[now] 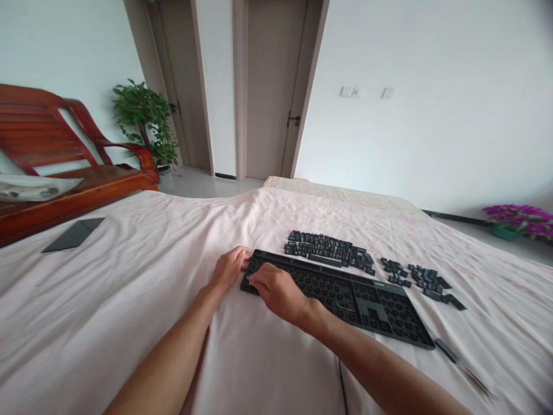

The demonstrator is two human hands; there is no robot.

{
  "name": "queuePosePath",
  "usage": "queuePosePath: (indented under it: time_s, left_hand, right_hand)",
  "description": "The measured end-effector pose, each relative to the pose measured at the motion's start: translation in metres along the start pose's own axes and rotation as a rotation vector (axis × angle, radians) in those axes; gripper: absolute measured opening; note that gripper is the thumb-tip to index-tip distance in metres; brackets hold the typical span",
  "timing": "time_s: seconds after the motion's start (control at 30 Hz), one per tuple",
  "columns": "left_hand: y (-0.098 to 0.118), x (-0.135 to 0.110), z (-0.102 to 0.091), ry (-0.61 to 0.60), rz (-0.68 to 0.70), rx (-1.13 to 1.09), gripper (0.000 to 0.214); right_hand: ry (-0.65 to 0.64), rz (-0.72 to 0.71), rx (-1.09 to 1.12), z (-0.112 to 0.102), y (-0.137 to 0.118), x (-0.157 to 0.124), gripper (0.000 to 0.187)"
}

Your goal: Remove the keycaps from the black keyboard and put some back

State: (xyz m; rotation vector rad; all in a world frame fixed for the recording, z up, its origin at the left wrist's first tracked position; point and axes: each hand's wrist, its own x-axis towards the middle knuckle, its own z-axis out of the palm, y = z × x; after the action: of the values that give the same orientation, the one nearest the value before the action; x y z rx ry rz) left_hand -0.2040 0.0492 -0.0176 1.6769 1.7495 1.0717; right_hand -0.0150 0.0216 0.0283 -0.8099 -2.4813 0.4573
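Note:
A black keyboard (375, 311) lies at a slant on the pink sheet, its key field mostly stripped of caps. My left hand (228, 270) is at its far left corner, fingers curled against the edge and gripping it. Over the left end of the key field, my right hand (280, 293) is closed in a pinch; whatever is between the fingertips is hidden. Behind the keyboard, loose black keycaps (326, 248) lie in rows. More keycaps (427, 278) are in small clusters to the right.
A slim tool with a dark handle and thin prongs (464, 366) lies right of the keyboard. A black cable (343, 386) runs toward me. At the left are a dark flat tablet-like object (74, 235) and a wooden bench (86, 173). Purple flowers (522, 218) stand far right.

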Motion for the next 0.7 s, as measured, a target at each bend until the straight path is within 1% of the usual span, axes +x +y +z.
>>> queuePosePath:
  time_s: [0.07,0.17,0.23,0.3,0.37,0.43,0.5,0.57,0.63,0.7]
  left_hand:
    - [0.000,0.000,0.000,0.001,-0.003,0.000,0.041]
    - [0.000,0.000,0.000,0.009,-0.001,-0.012,0.040]
    - [0.001,-0.001,0.001,0.011,0.003,-0.026,0.039]
    - [0.002,-0.001,0.000,0.006,0.010,-0.036,0.040]
    - [0.002,-0.002,-0.001,0.002,0.010,-0.030,0.041]
    - [0.002,-0.001,-0.001,0.000,0.012,-0.006,0.042]
    - [0.001,0.001,-0.002,0.001,0.013,0.021,0.042]
    - [0.000,0.003,-0.001,0.002,-0.010,0.035,0.042]
    - [-0.001,0.004,-0.001,0.000,-0.035,0.051,0.042]
    - [-0.002,0.003,-0.001,0.001,-0.013,0.078,0.042]
  right_hand:
    - [0.069,0.031,0.018,-0.002,0.006,0.016,0.024]
    - [0.107,0.154,-0.089,-0.006,0.017,0.038,0.028]
    - [0.055,0.239,-0.202,-0.008,0.022,0.050,0.029]
    - [-0.045,0.278,-0.310,-0.007,0.022,0.055,0.029]
    - [-0.143,0.232,-0.391,-0.004,0.019,0.055,0.028]
    - [-0.192,0.102,-0.422,-0.002,0.013,0.051,0.031]
    - [-0.229,-0.067,-0.379,-0.002,0.007,0.047,0.031]
    - [-0.285,-0.204,-0.267,-0.002,0.004,0.043,0.026]
    - [-0.308,-0.259,-0.162,-0.004,0.004,0.042,0.022]
    - [-0.247,-0.215,-0.144,-0.006,0.005,0.042,0.024]
